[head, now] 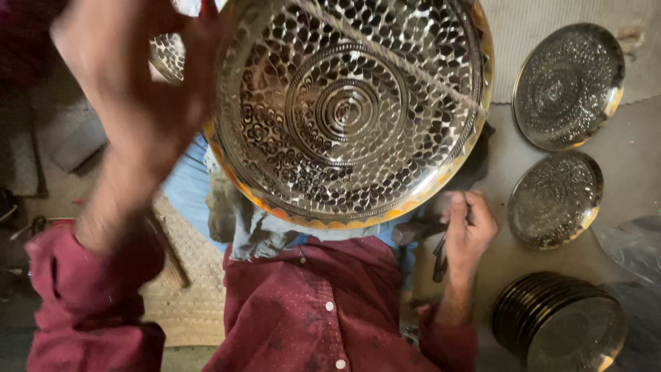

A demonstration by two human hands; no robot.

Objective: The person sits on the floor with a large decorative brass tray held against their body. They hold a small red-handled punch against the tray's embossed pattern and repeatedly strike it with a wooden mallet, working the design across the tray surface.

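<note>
My left hand (138, 89) is raised and blurred, fingers closed on the rim of the big engraved metal plate (348, 110), holding it up tilted toward me above my lap. My right hand (468, 231) rests low by my knee, curled around a dark tool (441, 255); a hammer head (413, 232) sits just beside it. To do this well, I judge the plate needs a firm hold at the rim, turned slowly so light rakes across the pattern. On the floor to my right lie two smaller engraved plates (568, 86) (554, 200), apart from each other, and a stack of plates (561, 320) nearer me.
</note>
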